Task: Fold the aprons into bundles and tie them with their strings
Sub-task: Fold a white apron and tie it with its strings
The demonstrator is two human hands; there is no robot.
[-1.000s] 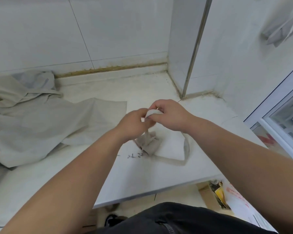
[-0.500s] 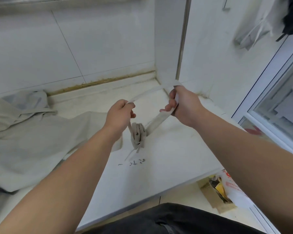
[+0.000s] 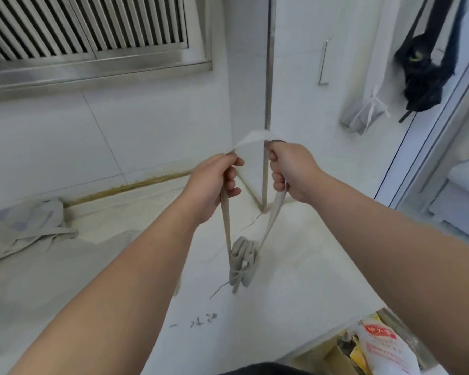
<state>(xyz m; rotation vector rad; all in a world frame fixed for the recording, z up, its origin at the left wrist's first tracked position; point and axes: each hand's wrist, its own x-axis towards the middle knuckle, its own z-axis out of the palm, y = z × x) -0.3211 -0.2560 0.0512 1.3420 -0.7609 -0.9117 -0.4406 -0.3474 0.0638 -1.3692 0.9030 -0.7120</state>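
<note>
Both hands have risen since half a second ago, and the bundle [image 3: 243,263] now dangles lower beneath them. Head view: the left hand [image 3: 214,185] is clenched round one strand of the string [image 3: 225,220], and the right hand [image 3: 293,171] grasps the other. The bundle hangs at 6 o'clock from the hands, over the counter [image 3: 309,280]. A loose apron [image 3: 25,234] lies at 9 o'clock.

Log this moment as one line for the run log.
left hand: grips strap | right hand: grips strap | apron bundle: tied, hangs below hands | loose apron: lying on counter
</note>
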